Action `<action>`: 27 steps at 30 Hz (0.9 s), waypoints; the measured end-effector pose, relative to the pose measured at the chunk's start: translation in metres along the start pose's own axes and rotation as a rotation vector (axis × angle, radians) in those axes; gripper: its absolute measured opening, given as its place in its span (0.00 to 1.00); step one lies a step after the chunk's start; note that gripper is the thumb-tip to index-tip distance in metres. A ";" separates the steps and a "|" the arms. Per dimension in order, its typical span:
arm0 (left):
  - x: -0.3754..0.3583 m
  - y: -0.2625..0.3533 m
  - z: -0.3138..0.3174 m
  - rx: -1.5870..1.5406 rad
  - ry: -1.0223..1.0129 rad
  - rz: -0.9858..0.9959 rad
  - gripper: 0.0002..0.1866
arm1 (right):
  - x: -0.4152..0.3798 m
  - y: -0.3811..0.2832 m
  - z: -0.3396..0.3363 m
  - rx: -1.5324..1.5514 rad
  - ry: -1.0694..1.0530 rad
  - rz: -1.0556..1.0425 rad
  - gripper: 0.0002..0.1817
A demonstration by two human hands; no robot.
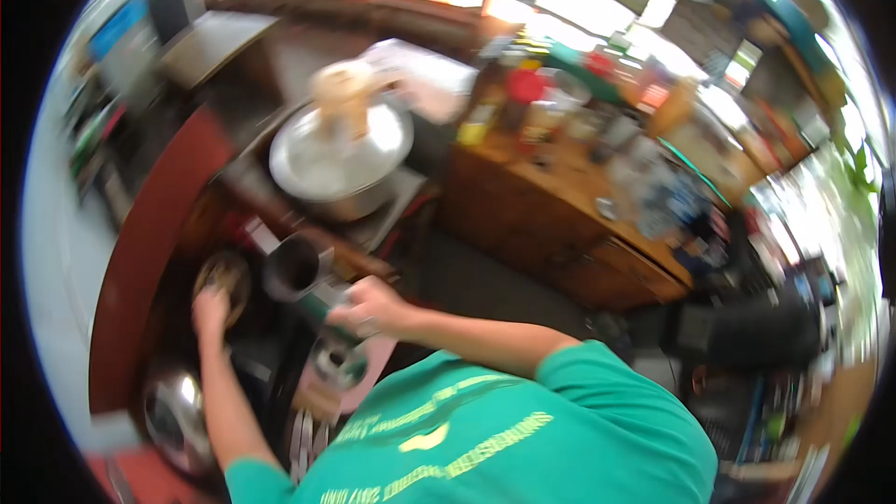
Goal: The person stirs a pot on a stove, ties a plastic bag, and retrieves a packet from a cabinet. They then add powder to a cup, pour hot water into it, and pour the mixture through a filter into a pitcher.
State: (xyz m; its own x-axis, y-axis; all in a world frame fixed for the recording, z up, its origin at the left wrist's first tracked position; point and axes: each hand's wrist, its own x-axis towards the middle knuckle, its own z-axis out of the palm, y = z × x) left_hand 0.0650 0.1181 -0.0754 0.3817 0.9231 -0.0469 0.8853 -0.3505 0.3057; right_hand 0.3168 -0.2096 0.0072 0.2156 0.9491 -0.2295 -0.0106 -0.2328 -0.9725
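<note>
My right hand [366, 308] is closed around the handle of a dark round pot [297, 266], which hangs tilted with its opening towards me. My left hand [212, 306] reaches to the near edge of a round brownish dish or basket [227, 282] on the dark surface at the left. Blur hides how the left fingers lie on it. Below the right hand is a pink board [375, 364] with a round metal item [338, 362] beside it.
A large lidded metal pot [341, 154] stands beyond my hands. At the lower left is a shiny metal bowl [177, 415]. A wooden cabinet [546, 215] crowded with jars and bags is at the right, and a red-brown panel [154, 243] curves along the left.
</note>
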 end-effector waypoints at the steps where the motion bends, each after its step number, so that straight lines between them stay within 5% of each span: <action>1: 0.028 -0.037 0.026 0.053 0.001 0.136 0.18 | 0.001 0.001 0.006 0.042 0.026 -0.070 0.17; 3: 0.051 -0.058 0.038 0.011 -0.133 0.115 0.18 | 0.003 -0.003 0.015 0.169 0.053 -0.017 0.16; 6: 0.058 -0.065 0.048 -0.554 -0.243 -0.293 0.13 | 0.007 -0.005 0.020 0.285 0.044 -0.034 0.13; 10: 0.052 -0.064 0.035 -0.755 -0.297 -0.556 0.13 | 0.020 0.006 0.030 0.264 0.078 -0.076 0.14; 16: 0.073 -0.133 0.064 -1.002 -0.235 -0.456 0.12 | 0.039 0.024 0.043 0.074 0.164 -0.119 0.17; 19: 0.015 -0.079 0.012 -1.160 -0.324 -0.283 0.08 | 0.042 0.020 0.038 0.008 0.115 -0.081 0.16; 27: -0.030 -0.045 -0.039 -1.226 -0.273 -0.428 0.11 | 0.059 0.031 0.049 0.150 0.000 -0.030 0.18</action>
State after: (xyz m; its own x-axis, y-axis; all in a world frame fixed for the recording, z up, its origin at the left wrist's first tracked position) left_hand 0.0030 0.1122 -0.0510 0.3033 0.8124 -0.4980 0.1920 0.4598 0.8670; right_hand 0.2816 -0.1507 -0.0388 0.2181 0.9553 -0.1998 -0.1497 -0.1696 -0.9741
